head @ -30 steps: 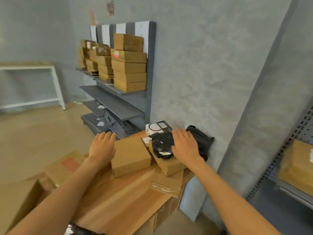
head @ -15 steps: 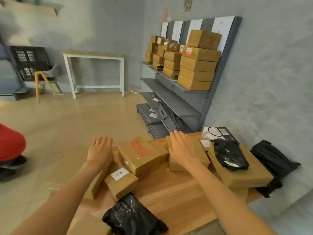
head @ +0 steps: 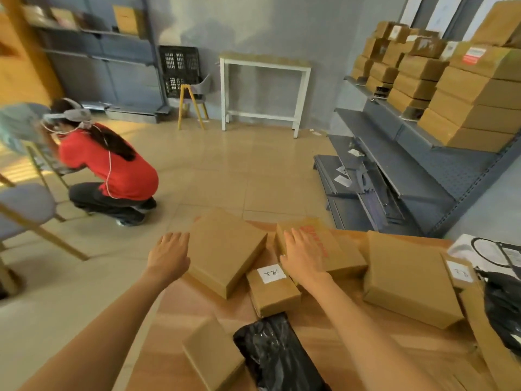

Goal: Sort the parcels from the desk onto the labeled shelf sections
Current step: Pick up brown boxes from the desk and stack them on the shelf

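While both arms reach out over the wooden worktop (head: 332,328), the left hand (head: 170,253) lies flat with straight fingers against the left edge of a large plain box (head: 225,252), its grip loose and holding nothing. The right hand (head: 303,256) rests palm-down, fingers spread and straight, on the red-printed box (head: 332,249) at about 12 o'clock on the worktop, gripping nothing either. Just at 6 o'clock of that hand sits a small box with a white handwritten label (head: 272,289), touching both the large plain box and the red-printed one. A black plastic parcel (head: 277,356) lies at 6 o'clock on the worktop, with another plain box (head: 211,354) just to its 9 o'clock. At 3 o'clock a big brown box (head: 408,275) lies near a second labeled box (head: 459,272) and another black bag (head: 504,303). Up at 1 to 2 o'clock, the grey shelf (head: 400,131) carries stacks of brown cartons (head: 462,100). At 9 to 10 o'clock, well apart from the worktop, a person in a red shirt (head: 110,165) crouches on the tiled floor (head: 239,170).
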The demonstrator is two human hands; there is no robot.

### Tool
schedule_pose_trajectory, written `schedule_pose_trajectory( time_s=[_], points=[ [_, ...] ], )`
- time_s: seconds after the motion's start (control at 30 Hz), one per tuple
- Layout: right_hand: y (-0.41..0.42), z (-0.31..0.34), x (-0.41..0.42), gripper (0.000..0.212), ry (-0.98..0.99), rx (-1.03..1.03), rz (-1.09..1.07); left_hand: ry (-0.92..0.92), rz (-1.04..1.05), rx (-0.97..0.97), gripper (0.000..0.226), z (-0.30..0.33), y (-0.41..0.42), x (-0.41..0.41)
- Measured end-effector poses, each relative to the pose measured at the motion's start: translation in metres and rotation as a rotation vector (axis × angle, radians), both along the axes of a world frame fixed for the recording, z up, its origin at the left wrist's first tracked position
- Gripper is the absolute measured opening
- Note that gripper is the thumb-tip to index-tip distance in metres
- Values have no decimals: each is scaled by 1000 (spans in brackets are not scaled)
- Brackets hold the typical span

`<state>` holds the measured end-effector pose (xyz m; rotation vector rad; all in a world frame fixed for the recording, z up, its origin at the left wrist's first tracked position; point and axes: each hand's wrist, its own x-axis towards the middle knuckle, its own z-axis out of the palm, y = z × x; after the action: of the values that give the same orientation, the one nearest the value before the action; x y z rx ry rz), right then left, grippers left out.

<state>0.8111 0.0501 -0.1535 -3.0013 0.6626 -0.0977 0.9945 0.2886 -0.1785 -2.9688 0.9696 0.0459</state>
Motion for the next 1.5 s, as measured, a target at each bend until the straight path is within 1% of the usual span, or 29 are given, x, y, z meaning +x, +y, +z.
schedule_pose_trajectory(
  time_s=[0.2, 0.3, 0.4, 0.57, 0.67, 0.73, 0.8, 0.87, 0.9, 0.97, 1.0, 1.07, 1.1, 1.13, 1.17, 1.23, 1.27, 1.3, 1.37, 1.4, 1.43, 1.5],
  points=[
    [6, -39, 43, 69, 61, 65, 67, 34, 119, 44, 54, -12, 15, 24],
    [8, -52, 58, 69, 95, 70, 68, 30, 109, 85, 56, -21, 20, 37],
    [16, -61, 70, 68, 121, 86, 45, 59, 101, 79, 57, -30, 24, 58],
    [42, -80, 86, 65, 121, 164, -103, 99, 3, 77, 61, -46, 21, 104],
    [72, -98, 92, 63, 142, 326, -245, 145, -76, 87, 63, -59, 25, 129],
    [92, -111, 97, 62, 143, 444, -343, 212, -99, 102, 65, -72, 31, 147],
    [109, -124, 101, 67, 135, 549, -452, 294, -96, 115, 67, -85, 35, 162],
    [124, -134, 104, 72, 130, 661, -550, 434, -68, 67, 70, -92, 35, 167],
    [129, -141, 105, 75, 110, 720, -614, 514, -51, 10, 69, -97, 33, 167],
    [139, -147, 108, 80, 73, 846, -762, 710, -2, -128, 59, -100, 29, 164],
    [142, -149, 109, 77, 55, 890, -804, 800, 31, -189, 57, -102, 28, 162],
    [146, -150, 112, 59, 9, 984, -838, 926, 83, -271, 60, -110, 28, 166],
    [148, -151, 113, 50, -27, 1044, -852, 960, 96, -311, 60, -112, 29, 168],
    [150, -151, 114, 47, -56, 1069, -858, 980, 101, -340, 60, -114, 30, 172],
    [153, -151, 116, 50, -84, 1087, -865, 998, 101, -361, 59, -114, 32, 175],
    [155, -153, 117, 69, -159, 1120, -889, 1020, 77, -391, 59, -113, 35, 181],
    [156, -152, 117, 74, -189, 1129, -897, 1019, 63, -407, 60, -110, 37, 184],
    [156, -149, 116, 70, -231, 1136, -897, 1018, 49, -432, 60, -107, 37, 185],
    [157, -136, 118, 46, -315, 1106, -882, 1009, 27, -489, 58, -99, 36, 188],
    [157, -125, 120, 37, -350, 1080, -875, 1011, 21, -517, 57, -94, 35, 190],
    [156, -120, 121, 33, -386, 1060, -868, 1015, 12, -551, 56, -90, 33, 191],
    [152, -106, 124, 32, -452, 1039, -847, 1023, 3, -618, 52, -79, 28, 194]
  ],
)
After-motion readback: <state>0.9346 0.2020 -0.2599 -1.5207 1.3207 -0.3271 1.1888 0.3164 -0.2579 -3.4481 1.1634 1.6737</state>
